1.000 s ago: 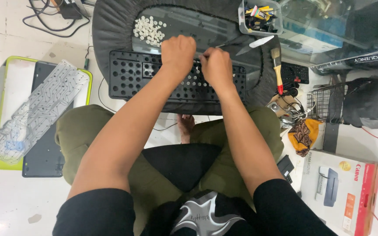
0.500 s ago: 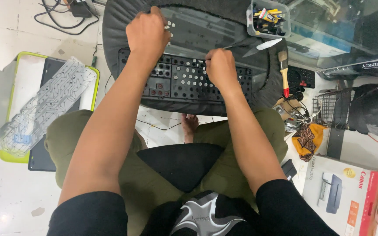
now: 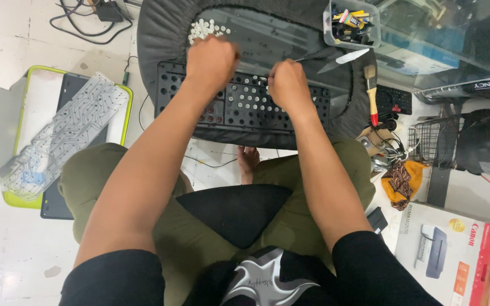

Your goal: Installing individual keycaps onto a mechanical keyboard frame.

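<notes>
The person sits cross-legged on a white tiled floor (image 3: 7,45), and a round black padded cushion (image 3: 160,28) in front of the knees carries the work. On it lies a black plastic keyboard frame without keycaps (image 3: 245,107), with small white rubber domes in many of its holes. The left hand (image 3: 211,59) rests at the upper edge of this frame, near a loose heap of small white rubber domes (image 3: 205,28); its fingers are curled into a fist, and I cannot tell if they hold something. The right hand (image 3: 287,85) is over the middle of the frame, fingers also curled down, the tips hidden. On the floor to the left is a yellow-green rimmed tray (image 3: 29,85) with a transparent printed keyboard membrane sheet (image 3: 58,136). To the right lie a red-handled paint brush (image 3: 371,93), a clear plastic box of small parts (image 3: 350,22) and a white cardboard printer box (image 3: 449,249).
</notes>
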